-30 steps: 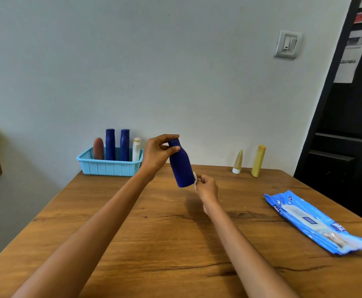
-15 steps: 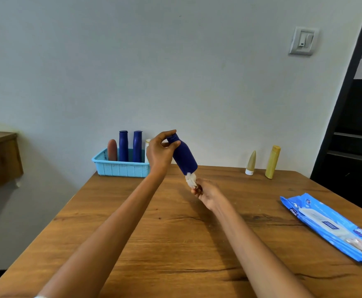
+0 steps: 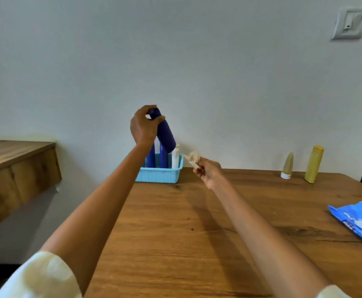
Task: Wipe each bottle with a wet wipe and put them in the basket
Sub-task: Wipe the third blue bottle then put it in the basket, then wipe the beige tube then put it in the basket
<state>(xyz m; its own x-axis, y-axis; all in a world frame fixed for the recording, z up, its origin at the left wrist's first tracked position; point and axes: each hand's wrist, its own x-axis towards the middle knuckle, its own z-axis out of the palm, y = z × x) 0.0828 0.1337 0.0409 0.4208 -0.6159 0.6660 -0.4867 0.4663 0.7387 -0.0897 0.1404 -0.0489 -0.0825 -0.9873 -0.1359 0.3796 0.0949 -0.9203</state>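
Observation:
My left hand (image 3: pixel 143 125) grips a dark blue bottle (image 3: pixel 165 134) by its cap end and holds it tilted in the air above the light blue basket (image 3: pixel 158 175). Inside the basket stand two blue bottles, partly hidden, and a white bottle (image 3: pixel 175 157). To the right of the basket, my right hand (image 3: pixel 208 172) pinches a crumpled wet wipe (image 3: pixel 193 158), clear of the held bottle. A small beige cone bottle (image 3: pixel 287 165) and a yellow bottle (image 3: pixel 314 163) stand at the table's far right.
The wooden table (image 3: pixel 197 222) meets the wall behind the basket. A blue pack of wet wipes (image 3: pixel 356 222) lies at the right edge. A wooden shelf (image 3: pixel 10 168) juts out at the left. A wall switch (image 3: pixel 348 23) is at the upper right.
My left hand has carried the blue bottle away from the wipe, up and back over the basket. My right hand with the wipe has come off the bottle.

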